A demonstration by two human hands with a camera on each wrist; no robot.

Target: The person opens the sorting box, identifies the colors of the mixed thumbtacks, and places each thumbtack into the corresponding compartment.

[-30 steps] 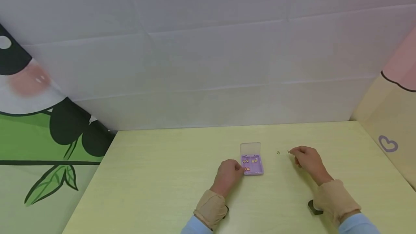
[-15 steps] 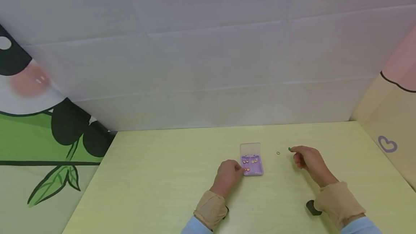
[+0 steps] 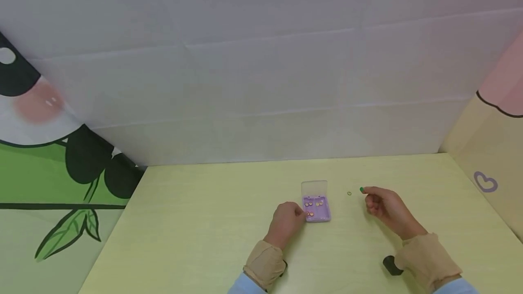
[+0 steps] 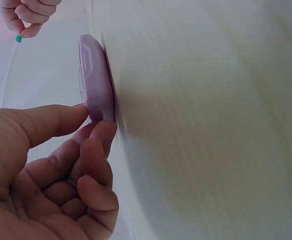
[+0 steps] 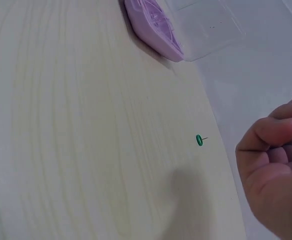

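My left hand (image 3: 284, 223) pinches the near left corner of a small purple case (image 3: 323, 215) between thumb and fingertips. The case lies on the table with its transparent lid (image 3: 314, 188) swung up, and several thumbtacks with gold-looking edges sit inside. To the right, my right hand (image 3: 390, 210) holds a green thumbtack (image 3: 361, 189) above the table between thumb and index finger, the other fingers curled in. Another green thumbtack (image 5: 199, 140) lies on the table between the case and my right hand, its pin sticking out sideways.
The pale wooden table (image 3: 204, 221) ends at a white sheet wall (image 3: 261, 135) behind. Printed panels stand on both sides. A small black device (image 3: 392, 265) shows beside my right wrist's tan band (image 3: 426, 262).
My right hand has turned the thumbtack, so its green head now shows where only a thin edge did. The left hand and case have stayed in place.
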